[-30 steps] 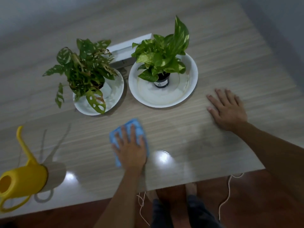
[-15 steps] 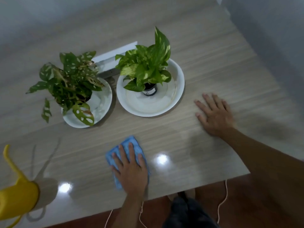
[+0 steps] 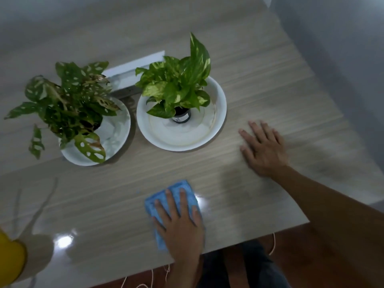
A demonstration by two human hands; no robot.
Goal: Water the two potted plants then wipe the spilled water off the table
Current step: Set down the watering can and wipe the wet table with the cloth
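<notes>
Blue cloth (image 3: 174, 204) flat under spread left hand (image 3: 182, 227); right hand (image 3: 264, 150) splayed, palm down on table (image 3: 228, 177).

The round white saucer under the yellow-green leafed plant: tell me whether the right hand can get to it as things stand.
Probably yes. The right hand lies flat and empty on the pale wood-grain table, just right of the round white saucer, with only bare tabletop between them.

plants: two ahead of my hands, dark holed one (image 3: 68, 107) and bright one (image 3: 176, 88) | white saucers: two, (image 3: 116, 142) and (image 3: 218, 113) | blue cloth (image 3: 178, 190): one under my left hand (image 3: 182, 227) | yellow can (image 3: 10, 260): one far left | my hands: two, right hand (image 3: 264, 150)
</notes>
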